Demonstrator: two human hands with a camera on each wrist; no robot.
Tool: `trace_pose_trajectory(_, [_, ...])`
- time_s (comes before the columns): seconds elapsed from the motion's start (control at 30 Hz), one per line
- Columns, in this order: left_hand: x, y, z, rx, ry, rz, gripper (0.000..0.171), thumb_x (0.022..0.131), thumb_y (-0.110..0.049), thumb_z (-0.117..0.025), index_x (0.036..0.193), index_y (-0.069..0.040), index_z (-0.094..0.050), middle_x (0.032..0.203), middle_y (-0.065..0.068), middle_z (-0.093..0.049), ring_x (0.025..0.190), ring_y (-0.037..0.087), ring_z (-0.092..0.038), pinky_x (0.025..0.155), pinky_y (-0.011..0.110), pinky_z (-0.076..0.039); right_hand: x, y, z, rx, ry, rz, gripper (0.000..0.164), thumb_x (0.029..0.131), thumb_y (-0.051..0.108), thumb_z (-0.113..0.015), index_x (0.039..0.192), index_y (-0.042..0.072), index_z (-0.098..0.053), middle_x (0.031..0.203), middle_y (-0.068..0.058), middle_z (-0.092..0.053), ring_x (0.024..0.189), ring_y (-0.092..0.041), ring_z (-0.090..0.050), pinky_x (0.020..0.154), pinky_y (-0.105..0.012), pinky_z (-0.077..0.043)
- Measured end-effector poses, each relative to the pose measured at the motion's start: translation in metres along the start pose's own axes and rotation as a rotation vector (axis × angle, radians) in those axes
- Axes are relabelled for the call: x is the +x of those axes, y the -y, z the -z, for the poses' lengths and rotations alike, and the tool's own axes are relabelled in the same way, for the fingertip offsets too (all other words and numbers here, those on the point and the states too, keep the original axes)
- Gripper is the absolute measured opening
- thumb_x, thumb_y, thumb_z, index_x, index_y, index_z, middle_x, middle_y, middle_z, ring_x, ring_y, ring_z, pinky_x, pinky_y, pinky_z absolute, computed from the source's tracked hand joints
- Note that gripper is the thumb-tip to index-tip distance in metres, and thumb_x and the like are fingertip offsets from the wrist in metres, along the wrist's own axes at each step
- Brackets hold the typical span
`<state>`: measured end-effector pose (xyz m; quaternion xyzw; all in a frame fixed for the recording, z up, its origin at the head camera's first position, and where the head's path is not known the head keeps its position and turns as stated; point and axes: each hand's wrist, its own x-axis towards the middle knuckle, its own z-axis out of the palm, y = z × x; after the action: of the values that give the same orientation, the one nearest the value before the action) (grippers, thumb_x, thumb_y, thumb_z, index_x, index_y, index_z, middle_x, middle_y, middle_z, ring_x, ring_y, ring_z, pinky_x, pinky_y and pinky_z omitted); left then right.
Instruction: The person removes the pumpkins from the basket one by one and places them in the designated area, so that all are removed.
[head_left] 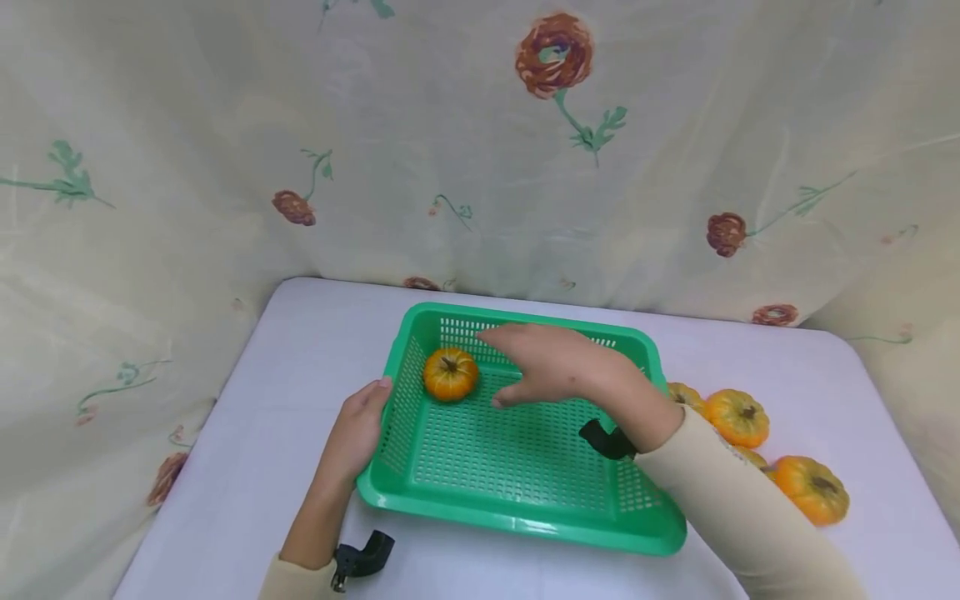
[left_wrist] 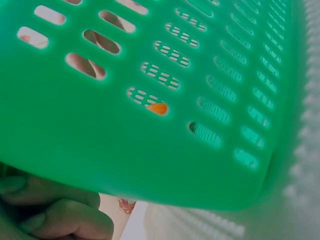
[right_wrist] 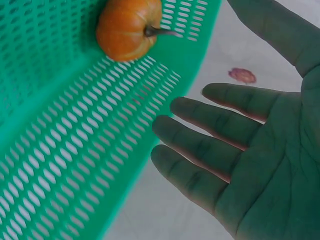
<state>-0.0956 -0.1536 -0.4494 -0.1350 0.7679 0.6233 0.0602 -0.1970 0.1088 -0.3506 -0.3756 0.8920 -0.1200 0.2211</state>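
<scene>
A green plastic basket (head_left: 517, 523) with slotted walls stands on the table. One small orange pumpkin (head_left: 451, 374) with a brown stem sits inside, in its far left corner. My left hand (head_left: 356, 433) grips the basket's left rim, thumb on top; curled fingers (left_wrist: 75, 220) show beneath the rim in the left wrist view. Over the basket, to the right of the pumpkin, hovers my right hand (head_left: 555, 362). Its fingers (right_wrist: 200, 150) are spread and nearly straight in the right wrist view, with nothing held; the pumpkin lies apart from them.
Several more pumpkins (head_left: 738, 418) lie on the white table (head_left: 315, 350) to the right of the basket, some partly hidden by my right forearm. A flower-patterned cloth (head_left: 420, 167) hangs behind the table. Each wrist wears a black device (head_left: 363, 558).
</scene>
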Motion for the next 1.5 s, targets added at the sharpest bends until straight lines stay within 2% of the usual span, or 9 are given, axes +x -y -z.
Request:
trace_pose_trajectory(0.3, [0.0, 0.0, -0.002, -0.026, 0.006, -0.021, 0.052, 0.115, -0.04, -0.036, 0.132, 0.0, -0.064, 0.103, 0.021, -0.07, 0.084, 0.029, -0.069, 0.07, 0.036, -0.058, 0.042, -0.011, -0.022, 0.052, 0.011, -0.01, 0.09, 0.093, 0.039, -0.082, 0.162, 0.007, -0.035, 0.166, -0.012, -0.036, 0.153, -0.031, -0.032, 0.122, -0.048, -0.03])
trace_pose_trajectory(0.5, [0.0, -0.001, 0.001, -0.014, -0.004, -0.01, 0.051, 0.115, -0.041, -0.035, 0.132, -0.003, -0.065, 0.101, 0.02, -0.07, 0.083, 0.03, -0.069, 0.068, 0.036, -0.058, 0.06, -0.017, -0.038, 0.059, 0.0, 0.002, 0.088, 0.093, 0.037, -0.083, 0.16, 0.003, -0.038, 0.163, -0.014, -0.041, 0.15, -0.032, -0.037, 0.122, -0.046, -0.029])
trace_pose_trajectory(0.73, [-0.001, 0.0, -0.001, 0.001, -0.012, -0.003, 0.05, 0.115, -0.04, -0.036, 0.132, -0.003, -0.066, 0.101, 0.019, -0.07, 0.083, 0.029, -0.068, 0.069, 0.036, -0.057, 0.067, -0.021, -0.052, 0.028, -0.037, -0.006, 0.087, 0.092, 0.042, -0.082, 0.159, 0.005, -0.041, 0.159, -0.013, -0.047, 0.145, -0.031, -0.045, 0.118, -0.047, -0.037])
trace_pose_trajectory(0.97, [-0.001, 0.0, -0.001, 0.007, -0.007, -0.012, 0.05, 0.115, -0.04, -0.037, 0.131, -0.002, -0.066, 0.103, 0.019, -0.07, 0.084, 0.027, -0.068, 0.071, 0.035, -0.057, 0.075, -0.021, -0.067, -0.012, -0.089, 0.01, 0.08, 0.091, 0.05, -0.08, 0.154, 0.011, -0.049, 0.141, -0.009, -0.063, 0.122, -0.026, -0.062, 0.102, -0.045, -0.051])
trace_pose_trajectory(1.27, [-0.001, -0.001, 0.0, 0.001, -0.008, -0.002, 0.053, 0.114, -0.042, -0.036, 0.135, -0.003, -0.064, 0.107, 0.021, -0.071, 0.086, 0.032, -0.071, 0.07, 0.039, -0.061, 0.078, -0.019, -0.071, -0.05, -0.125, 0.002, 0.076, 0.09, 0.052, -0.081, 0.145, 0.007, -0.056, 0.131, -0.008, -0.067, 0.114, -0.024, -0.065, 0.096, -0.044, -0.054])
trace_pose_trajectory(1.5, [-0.002, -0.002, -0.002, 0.005, -0.004, -0.028, 0.054, 0.115, -0.041, -0.036, 0.137, 0.001, -0.062, 0.108, 0.022, -0.071, 0.086, 0.03, -0.071, 0.07, 0.039, -0.061, 0.078, -0.021, -0.072, -0.044, -0.128, -0.012, 0.076, 0.088, 0.053, -0.082, 0.143, 0.006, -0.058, 0.129, -0.008, -0.068, 0.113, -0.025, -0.065, 0.096, -0.044, -0.054])
